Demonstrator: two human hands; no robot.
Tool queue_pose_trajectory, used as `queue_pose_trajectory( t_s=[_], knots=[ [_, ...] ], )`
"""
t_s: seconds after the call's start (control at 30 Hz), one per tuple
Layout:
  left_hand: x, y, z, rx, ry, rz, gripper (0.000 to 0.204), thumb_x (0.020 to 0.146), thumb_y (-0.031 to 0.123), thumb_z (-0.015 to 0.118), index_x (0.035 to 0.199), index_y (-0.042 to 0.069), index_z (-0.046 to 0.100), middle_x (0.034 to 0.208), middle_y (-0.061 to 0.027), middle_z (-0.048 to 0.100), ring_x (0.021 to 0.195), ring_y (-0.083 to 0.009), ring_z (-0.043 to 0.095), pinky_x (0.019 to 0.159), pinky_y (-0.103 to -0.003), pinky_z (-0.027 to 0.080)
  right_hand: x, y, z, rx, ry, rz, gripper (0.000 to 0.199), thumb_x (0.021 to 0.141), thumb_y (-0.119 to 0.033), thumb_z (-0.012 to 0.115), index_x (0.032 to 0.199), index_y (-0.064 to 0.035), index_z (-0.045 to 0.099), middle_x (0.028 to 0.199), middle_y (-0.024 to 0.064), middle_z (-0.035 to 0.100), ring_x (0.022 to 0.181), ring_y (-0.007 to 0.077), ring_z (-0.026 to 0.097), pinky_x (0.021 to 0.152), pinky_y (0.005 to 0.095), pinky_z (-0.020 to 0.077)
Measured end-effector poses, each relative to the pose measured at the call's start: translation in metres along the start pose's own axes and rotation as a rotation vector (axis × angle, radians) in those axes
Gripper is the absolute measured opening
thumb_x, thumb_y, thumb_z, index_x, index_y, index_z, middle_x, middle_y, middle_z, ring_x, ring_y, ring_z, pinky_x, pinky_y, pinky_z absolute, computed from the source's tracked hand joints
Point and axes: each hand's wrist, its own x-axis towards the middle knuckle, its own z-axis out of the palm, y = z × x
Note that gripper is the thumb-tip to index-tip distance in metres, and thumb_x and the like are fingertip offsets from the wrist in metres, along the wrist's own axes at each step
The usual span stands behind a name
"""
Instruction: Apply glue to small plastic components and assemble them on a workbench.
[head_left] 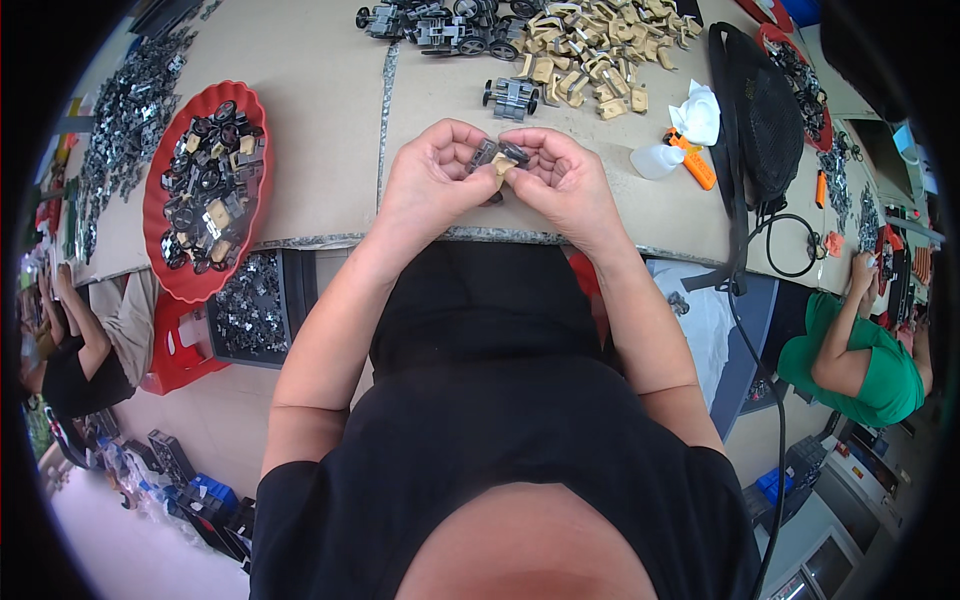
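Note:
Close to the table's near edge, my left hand (437, 178) and my right hand (562, 182) are closed around one small toy vehicle chassis (484, 154), grey with dark wheels. A tan plastic piece (503, 164) lies against it between my two thumbs. Whether the piece is fully seated cannot be made out, as my fingers cover much of it. Just beyond my fingertips stands another grey wheeled chassis (511, 98). Farther back are a heap of loose tan pieces (600, 50) and a cluster of wheeled chassis (450, 28).
A red scalloped basket (258, 190) of mixed parts overhangs the table edge at left, near a pile of grey parts (130, 120). On the right are a white bottle (655, 161), an orange tool (698, 170), crumpled tissue (695, 113) and a black bag (770, 120). People sit either side.

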Motion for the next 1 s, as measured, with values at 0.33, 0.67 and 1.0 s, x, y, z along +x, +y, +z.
queue_pose_trajectory(
  t_s=[0.33,0.67,1.0],
  knots=[
    [-0.002,-0.006,0.003,0.077,0.031,0.038,0.021,0.074,-0.003,0.061,0.093,-0.002,0.051,0.079,-0.0036,0.060,0.070,-0.0036,0.057,0.062,-0.017,0.046,0.002,-0.002,0.004,-0.041,0.012,0.048,0.030,0.073,-0.001,0.062,0.102,0.0029,0.057,0.088,0.0036,0.061,0.073,0.0040,0.053,0.066,0.0181,0.0442],
    [-0.003,-0.007,0.003,0.103,0.038,0.028,0.022,0.074,-0.003,0.061,0.093,-0.002,0.051,0.080,-0.0036,0.060,0.071,-0.0034,0.056,0.062,-0.017,0.046,0.001,0.001,0.004,-0.090,0.036,0.026,0.031,0.069,-0.003,0.063,0.100,0.0013,0.058,0.086,0.0037,0.062,0.068,0.0047,0.052,0.061,0.0190,0.0443],
    [0.008,0.009,-0.016,-0.152,-0.148,-0.236,0.022,0.081,0.007,0.053,0.100,-0.002,0.049,0.082,-0.0101,0.061,0.063,-0.0155,0.062,0.052,-0.024,0.053,-0.001,-0.012,0.005,0.043,-0.035,-0.042,0.043,0.072,0.001,0.060,0.114,-0.0035,0.053,0.099,0.0035,0.056,0.075,0.0073,0.053,0.069,0.0209,0.0471]
  ],
)
